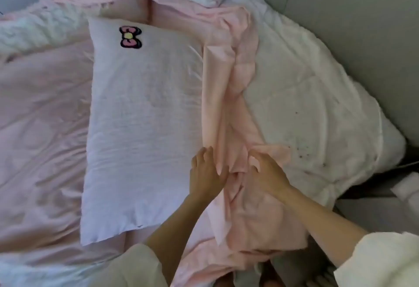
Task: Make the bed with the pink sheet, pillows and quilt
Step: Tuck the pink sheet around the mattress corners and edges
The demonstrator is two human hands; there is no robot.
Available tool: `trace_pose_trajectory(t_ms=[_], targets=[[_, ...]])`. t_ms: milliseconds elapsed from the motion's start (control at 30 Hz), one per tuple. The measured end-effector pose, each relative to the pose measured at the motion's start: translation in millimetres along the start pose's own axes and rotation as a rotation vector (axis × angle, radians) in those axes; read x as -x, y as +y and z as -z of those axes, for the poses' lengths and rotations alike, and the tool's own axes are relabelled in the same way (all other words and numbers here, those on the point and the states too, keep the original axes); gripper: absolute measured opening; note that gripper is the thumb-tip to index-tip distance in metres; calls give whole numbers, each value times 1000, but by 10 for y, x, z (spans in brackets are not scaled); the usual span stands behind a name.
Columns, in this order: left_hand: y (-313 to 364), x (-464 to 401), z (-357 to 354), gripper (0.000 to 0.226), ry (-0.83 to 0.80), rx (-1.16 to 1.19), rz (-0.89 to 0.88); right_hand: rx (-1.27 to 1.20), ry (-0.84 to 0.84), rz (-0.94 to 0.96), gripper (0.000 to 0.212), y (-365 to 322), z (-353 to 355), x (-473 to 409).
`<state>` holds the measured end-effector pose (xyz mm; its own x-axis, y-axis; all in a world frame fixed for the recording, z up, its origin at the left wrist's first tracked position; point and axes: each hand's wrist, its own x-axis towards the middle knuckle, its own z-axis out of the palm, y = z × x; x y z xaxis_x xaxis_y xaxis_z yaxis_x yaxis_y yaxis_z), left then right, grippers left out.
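Here your left hand (207, 168) and right hand (267, 173) both pinch the bunched pink sheet (226, 96) lying rumpled beside the white pillow (145, 127), and since it looks light, limp and slippery, gather it by its edge.

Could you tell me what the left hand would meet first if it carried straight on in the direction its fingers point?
The left hand already pinches the bunched pink sheet. Its fingers point up the frame, so it would probably run along that ridge of sheet, skirting the white pillow's right edge. Depth is unclear.
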<state>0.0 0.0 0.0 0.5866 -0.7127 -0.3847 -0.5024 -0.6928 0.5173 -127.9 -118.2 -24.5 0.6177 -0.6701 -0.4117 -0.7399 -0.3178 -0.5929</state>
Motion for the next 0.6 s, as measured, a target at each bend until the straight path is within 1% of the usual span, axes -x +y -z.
trace_pose_trajectory(t_ms=[33, 133, 200, 267, 300, 333, 367, 400, 433, 467, 500, 533, 600], targets=[[3, -85, -154, 72, -3, -29, 9, 41, -32, -12, 38, 138, -93, -66], [40, -317, -396, 75, 93, -126, 7, 160, -158, 29, 68, 370, -231, -279], [44, -437, -475, 66, 155, -104, 18, 208, -215, 78, 80, 430, -292, -412], [79, -562, -506, 53, 197, 2, 40, 226, -267, 65, 86, 519, -330, -553], [108, -609, -499, 43, 201, 72, 42, 254, -295, 63, 86, 548, -341, -599], [134, -619, -476, 34, 197, 140, 37, 293, -332, 63, 79, 567, -364, -620], [221, -630, -478, 28, 190, 197, 31, 308, -375, 78, 64, 605, -339, -633], [339, -624, -482, 25, 180, 243, 27, 279, -400, 92, 41, 647, -300, -613], [466, -626, -495, 24, 182, 280, 21, 189, -414, 94, 20, 704, -246, -582], [654, -634, -518, 24, 189, 310, 14, 72, -400, 81, 16, 797, -122, -554], [803, -654, -548, 25, 200, 342, 6, -32, -371, 39, 19, 880, 3, -525], [966, -675, -558, 25, 207, 376, 8, -128, -311, -15, 18, 976, 138, -519], [1426, -777, -611, 24, 224, 426, -9, -273, -126, -139, 16, 1234, 622, -557]])
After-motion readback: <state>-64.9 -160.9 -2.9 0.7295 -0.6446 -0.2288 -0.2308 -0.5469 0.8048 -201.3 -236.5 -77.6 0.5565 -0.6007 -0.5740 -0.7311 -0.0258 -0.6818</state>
